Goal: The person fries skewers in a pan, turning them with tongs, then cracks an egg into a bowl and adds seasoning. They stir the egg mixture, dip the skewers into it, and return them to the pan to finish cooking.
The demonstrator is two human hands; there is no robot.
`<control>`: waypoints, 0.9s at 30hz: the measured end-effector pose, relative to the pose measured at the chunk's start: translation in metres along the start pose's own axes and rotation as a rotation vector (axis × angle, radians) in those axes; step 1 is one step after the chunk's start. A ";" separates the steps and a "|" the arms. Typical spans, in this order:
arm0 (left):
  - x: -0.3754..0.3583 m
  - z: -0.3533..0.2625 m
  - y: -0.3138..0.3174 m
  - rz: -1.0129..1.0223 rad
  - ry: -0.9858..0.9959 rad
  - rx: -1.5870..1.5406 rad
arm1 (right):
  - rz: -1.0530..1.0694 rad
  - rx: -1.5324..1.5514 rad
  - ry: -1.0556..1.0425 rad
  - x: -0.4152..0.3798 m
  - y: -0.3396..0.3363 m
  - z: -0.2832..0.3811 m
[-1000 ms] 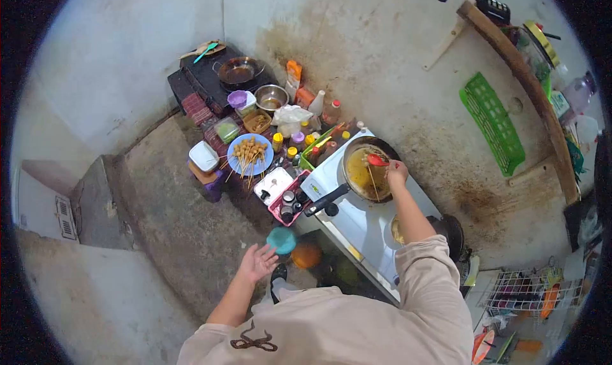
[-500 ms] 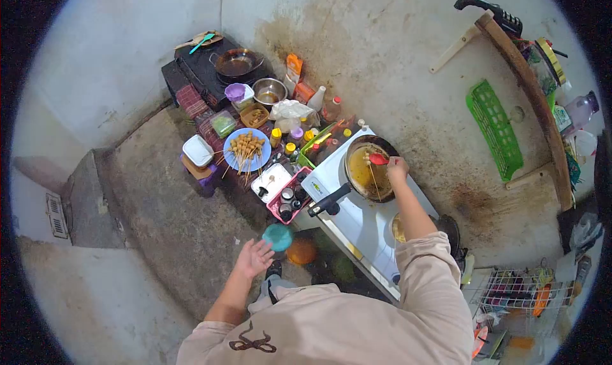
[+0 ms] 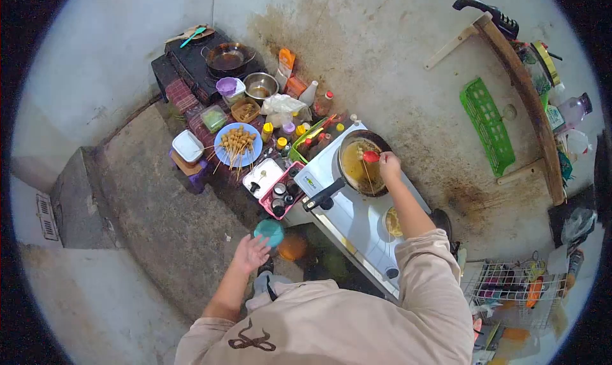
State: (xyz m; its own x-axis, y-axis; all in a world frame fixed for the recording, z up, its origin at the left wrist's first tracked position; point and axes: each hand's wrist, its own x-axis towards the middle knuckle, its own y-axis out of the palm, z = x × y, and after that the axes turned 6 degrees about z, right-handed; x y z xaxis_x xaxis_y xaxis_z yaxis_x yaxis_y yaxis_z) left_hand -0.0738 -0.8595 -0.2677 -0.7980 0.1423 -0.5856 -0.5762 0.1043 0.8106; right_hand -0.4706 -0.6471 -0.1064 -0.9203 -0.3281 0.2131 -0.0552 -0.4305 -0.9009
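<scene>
My right hand (image 3: 389,166) is closed round a red spoon (image 3: 370,156) held over the frying pan (image 3: 345,167). In the pan lies yellowish liquid (image 3: 354,172) with a skewer (image 3: 368,176) whose food end is close to the spoon. The pan rests on the white gas stove (image 3: 358,221), its dark handle (image 3: 324,195) pointing toward the front left. My left hand (image 3: 252,253) hangs open with fingers spread and holds nothing. Just beyond its fingertips, lower down, is a teal round container (image 3: 270,232).
A blue plate (image 3: 221,156) of skewered food (image 3: 238,145) sits left of a pink basket (image 3: 295,169) with bottles. A second pan (image 3: 390,223) of yellow food is on the stove's near end. A dark wok (image 3: 230,57) stands at the back. A wooden shelf (image 3: 519,78) juts from the right wall.
The view has shifted slightly, moving the scene a little left. The red spoon is still over the pan near the skewer's food end. My left hand stays open.
</scene>
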 end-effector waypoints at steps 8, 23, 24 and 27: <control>-0.005 0.005 0.008 -0.058 -0.012 0.048 | -0.046 0.024 -0.153 -0.015 -0.021 0.004; 0.015 0.065 0.048 -0.135 -0.023 0.154 | 0.043 0.059 0.039 -0.176 -0.125 -0.127; 0.016 0.072 0.056 -0.148 -0.031 0.173 | 0.071 -0.014 -0.048 -0.177 -0.119 -0.129; 0.015 0.092 0.074 -0.155 -0.040 0.212 | 0.287 -0.103 0.017 -0.186 -0.112 -0.128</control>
State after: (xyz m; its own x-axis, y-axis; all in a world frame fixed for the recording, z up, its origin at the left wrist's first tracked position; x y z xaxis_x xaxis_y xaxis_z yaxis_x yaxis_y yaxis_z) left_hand -0.1117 -0.7593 -0.2169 -0.6929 0.1465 -0.7060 -0.6381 0.3313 0.6950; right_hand -0.3431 -0.4303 -0.0936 -0.9102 -0.4096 -0.0616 0.1701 -0.2340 -0.9572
